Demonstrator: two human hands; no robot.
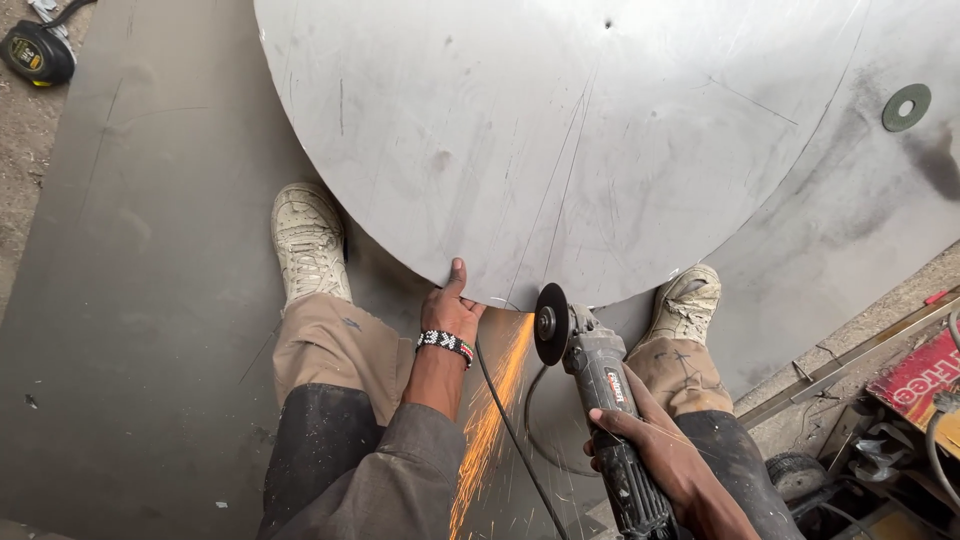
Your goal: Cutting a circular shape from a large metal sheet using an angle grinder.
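My left hand (450,310) pinches round steel sheet (560,140) at its near edge, between my shoes. Right hand (650,450) clamps grinder (600,390) body. Sheet looks heavy, stiff, sharp-edged.

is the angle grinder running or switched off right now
Running: orange sparks stream from the angle grinder disc at the round metal sheet edge.

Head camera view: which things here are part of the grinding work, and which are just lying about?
In use: round metal sheet, angle grinder in the right hand, left hand holding the sheet's edge.

Lying about: tape measure, green washer-like ring, red box.
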